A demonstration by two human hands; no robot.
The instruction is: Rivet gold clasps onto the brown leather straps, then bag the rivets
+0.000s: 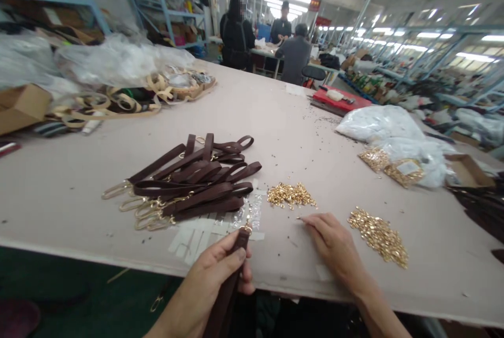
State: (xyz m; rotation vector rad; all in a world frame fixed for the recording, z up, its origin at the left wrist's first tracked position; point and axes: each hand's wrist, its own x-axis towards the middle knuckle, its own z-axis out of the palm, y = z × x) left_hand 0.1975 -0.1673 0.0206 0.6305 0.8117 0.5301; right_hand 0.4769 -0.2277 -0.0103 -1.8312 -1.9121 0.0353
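Note:
My left hand (220, 270) is wrapped round a dark brown strap (227, 296) at the table's front edge; a gold ring (245, 229) shows at the strap's upper end. To the right, my right hand (328, 241) rests low over the table with thumb and fingertips pinched on a tiny item (300, 218) too small to name. Just above it lies a pile of small gold pieces (291, 195), and a second gold pile (380, 235) is right of the hand. Brown straps with gold clasps (197, 180) lie heaped at the left, beside clear tape (189, 241).
Plastic bags (381, 123), bagged gold parts (403, 170) and an open carton (468, 170) sit at the right. A red tray (340, 99) lies farther back. Beige strips (114, 107) and plastic wrap (114, 57) cover the back left. Several people are at a far table.

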